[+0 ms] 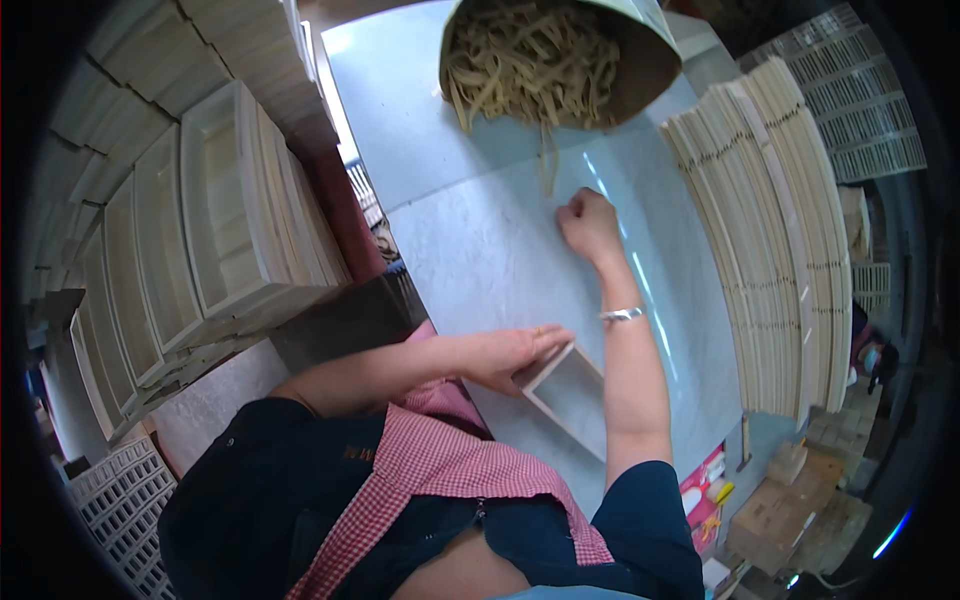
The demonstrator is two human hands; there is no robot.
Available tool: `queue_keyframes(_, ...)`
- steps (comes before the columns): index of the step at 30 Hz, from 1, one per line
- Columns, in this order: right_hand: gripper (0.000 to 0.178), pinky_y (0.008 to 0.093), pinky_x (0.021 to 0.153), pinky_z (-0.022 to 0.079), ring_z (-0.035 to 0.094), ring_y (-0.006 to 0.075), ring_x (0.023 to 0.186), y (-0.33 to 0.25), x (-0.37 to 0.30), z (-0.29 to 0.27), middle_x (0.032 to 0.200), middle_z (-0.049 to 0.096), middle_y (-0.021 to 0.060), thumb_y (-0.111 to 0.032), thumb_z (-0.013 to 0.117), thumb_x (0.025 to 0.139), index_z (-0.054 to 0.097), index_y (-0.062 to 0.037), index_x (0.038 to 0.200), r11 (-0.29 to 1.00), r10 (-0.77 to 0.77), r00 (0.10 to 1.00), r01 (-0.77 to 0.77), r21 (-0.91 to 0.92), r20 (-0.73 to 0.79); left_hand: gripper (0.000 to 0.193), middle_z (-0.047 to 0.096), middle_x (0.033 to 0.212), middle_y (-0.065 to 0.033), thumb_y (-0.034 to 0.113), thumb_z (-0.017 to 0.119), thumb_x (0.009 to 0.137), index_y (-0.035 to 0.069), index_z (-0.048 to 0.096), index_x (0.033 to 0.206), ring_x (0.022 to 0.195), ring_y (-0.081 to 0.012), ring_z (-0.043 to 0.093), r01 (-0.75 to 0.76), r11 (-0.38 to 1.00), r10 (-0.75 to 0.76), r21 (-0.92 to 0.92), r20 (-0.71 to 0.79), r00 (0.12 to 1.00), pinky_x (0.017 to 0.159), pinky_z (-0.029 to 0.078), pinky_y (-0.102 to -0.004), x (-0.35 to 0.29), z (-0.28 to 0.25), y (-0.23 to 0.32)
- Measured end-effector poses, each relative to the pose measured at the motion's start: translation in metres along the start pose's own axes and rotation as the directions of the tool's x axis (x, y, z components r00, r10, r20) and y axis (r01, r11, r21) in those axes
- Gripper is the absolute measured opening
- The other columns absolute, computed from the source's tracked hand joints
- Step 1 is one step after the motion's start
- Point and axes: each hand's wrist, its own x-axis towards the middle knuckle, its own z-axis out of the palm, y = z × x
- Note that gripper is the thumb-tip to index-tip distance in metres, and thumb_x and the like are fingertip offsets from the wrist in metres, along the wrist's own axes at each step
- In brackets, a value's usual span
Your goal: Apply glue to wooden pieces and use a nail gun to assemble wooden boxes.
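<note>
My left hand [515, 357] grips the corner of a pale, rectangular wooden frame [562, 424] close to my body. Its fingers lie along the frame's far edge. Part of the frame is hidden behind my right forearm. Farther out over the table, my right hand [590, 222] is closed, and whatever its fingers may hold cannot be made out. Just beyond it, a loose beige strip [549, 160] trails down from a heap of similar strips [530, 60]. The heap spills toward the mouth of a large bag or sack [645, 75] lying at the far side.
The light grey table [470, 260] lies under my hands. Along its right side stands a tall row of stacked pale frames [765, 240]. Stacked pale trays [220, 200] rise at the left. Cardboard boxes [785, 505] sit at the lower right, near another person [878, 358].
</note>
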Motion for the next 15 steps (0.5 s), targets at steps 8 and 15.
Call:
queue_keyframes(8,0.027,0.0387,0.067,0.051,0.06,0.031,0.068,0.021,-0.025,-0.023,0.08,0.066,0.012,-0.024,0.071,0.086,0.066,0.0016,0.093,0.982,-0.075,0.961,0.118,0.15,-0.267,0.106,0.043,0.145,-0.0232,0.001,0.08,0.066,0.003,0.024,0.156,0.097,-0.0343,0.062,-0.047,0.996,0.049,0.075,-0.03,0.998,0.085,0.055,-0.0374,0.004,0.001,-0.002)
queue_keyframes(15,0.022,0.0381,0.068,0.05,0.059,0.0296,0.07,-0.015,0.041,0.05,0.084,0.066,0.0138,-0.021,0.071,0.081,0.068,-0.0002,0.088,0.942,-0.331,0.788,0.243,-0.232,-0.519,0.108,0.052,0.131,-0.0214,0.002,0.082,0.066,0.003,0.023,0.156,0.085,-0.0291,0.063,0.084,0.995,-0.087,0.059,0.058,0.994,0.075,0.056,-0.0358,0.002,0.005,0.013)
